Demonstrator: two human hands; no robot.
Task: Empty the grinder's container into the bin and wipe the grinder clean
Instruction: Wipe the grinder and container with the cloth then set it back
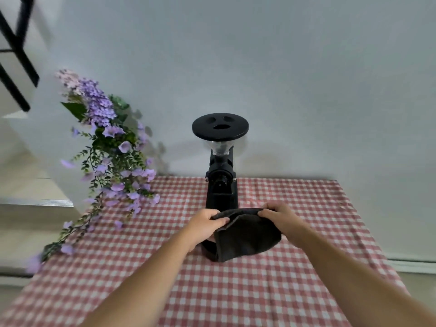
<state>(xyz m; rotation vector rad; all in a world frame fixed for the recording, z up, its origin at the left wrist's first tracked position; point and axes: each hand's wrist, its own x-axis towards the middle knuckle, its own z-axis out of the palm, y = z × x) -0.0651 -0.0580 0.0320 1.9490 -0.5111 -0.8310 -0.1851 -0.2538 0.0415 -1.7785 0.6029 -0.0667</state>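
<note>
A black grinder [221, 182] stands upright at the middle back of the table, with a round black lid [220, 126] over a clear funnel-shaped hopper. In front of its base hangs a dark grey cloth [247, 237]. My left hand [205, 224] grips the cloth's upper left edge and my right hand [280, 219] grips its upper right edge, holding it spread between them. The cloth's lower end touches the table and hides the grinder's foot. No container or bin is in view.
A red and white checked tablecloth [259, 291] covers the table. A spray of purple flowers [111, 161] leans over the table's left back corner. A white wall stands close behind the grinder. A black frame [16, 55] is at the upper left.
</note>
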